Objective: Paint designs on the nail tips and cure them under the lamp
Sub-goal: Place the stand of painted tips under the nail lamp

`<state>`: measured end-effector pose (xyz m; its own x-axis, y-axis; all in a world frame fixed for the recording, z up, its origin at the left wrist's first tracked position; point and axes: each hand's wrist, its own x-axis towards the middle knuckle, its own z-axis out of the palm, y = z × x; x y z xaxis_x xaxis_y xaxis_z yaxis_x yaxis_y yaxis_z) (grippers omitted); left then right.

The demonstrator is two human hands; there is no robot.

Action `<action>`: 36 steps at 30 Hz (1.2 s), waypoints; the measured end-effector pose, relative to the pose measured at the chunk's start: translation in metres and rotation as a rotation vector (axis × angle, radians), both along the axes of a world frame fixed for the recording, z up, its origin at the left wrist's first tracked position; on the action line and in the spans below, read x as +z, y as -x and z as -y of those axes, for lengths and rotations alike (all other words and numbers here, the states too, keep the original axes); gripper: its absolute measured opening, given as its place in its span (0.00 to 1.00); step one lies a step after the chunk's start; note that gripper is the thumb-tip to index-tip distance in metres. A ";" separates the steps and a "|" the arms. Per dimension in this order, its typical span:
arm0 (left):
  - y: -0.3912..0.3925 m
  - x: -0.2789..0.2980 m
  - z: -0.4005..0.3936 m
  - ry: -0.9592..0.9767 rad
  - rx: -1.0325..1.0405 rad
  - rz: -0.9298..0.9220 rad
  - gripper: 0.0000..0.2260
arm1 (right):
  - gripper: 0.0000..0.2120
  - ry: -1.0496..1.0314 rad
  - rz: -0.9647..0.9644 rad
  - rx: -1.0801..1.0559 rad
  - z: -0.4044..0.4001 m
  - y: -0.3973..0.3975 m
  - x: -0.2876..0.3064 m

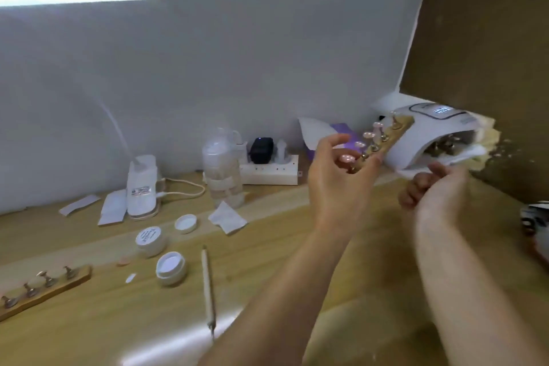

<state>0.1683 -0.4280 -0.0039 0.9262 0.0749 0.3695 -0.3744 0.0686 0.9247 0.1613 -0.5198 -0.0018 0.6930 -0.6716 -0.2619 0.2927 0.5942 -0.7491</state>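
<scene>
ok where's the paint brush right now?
Head view: the brush lies untouched on the wooden table, lower centre-left, just right of the open white jar and left of the left forearm.

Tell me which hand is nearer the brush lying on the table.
Left. The left hand holds the nail-tip strip above and right of the brush; the right hand is farther right.

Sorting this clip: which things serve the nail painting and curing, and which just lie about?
Job: left hand, nail-tip holder, curing lamp, brush, open gel jar, second holder.
Lying about: bottle, power strip, paper scraps.
</scene>
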 end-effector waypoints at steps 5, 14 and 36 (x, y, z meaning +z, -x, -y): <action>-0.028 -0.011 0.067 -0.022 -0.013 0.019 0.16 | 0.11 -0.038 -0.060 -0.154 0.029 -0.002 -0.013; -0.055 -0.041 0.095 -0.193 -0.050 0.067 0.20 | 0.08 0.299 -0.113 -0.273 0.066 -0.043 -0.026; -0.068 -0.042 0.078 -0.157 -0.035 0.053 0.18 | 0.15 1.234 -0.777 0.086 0.138 -0.112 -0.031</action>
<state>0.2362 -0.5057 -0.0461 0.9060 -0.0193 0.4228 -0.4232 -0.0618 0.9039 0.2733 -0.6580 -0.0329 0.6975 -0.7067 0.1185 -0.4172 -0.5350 -0.7346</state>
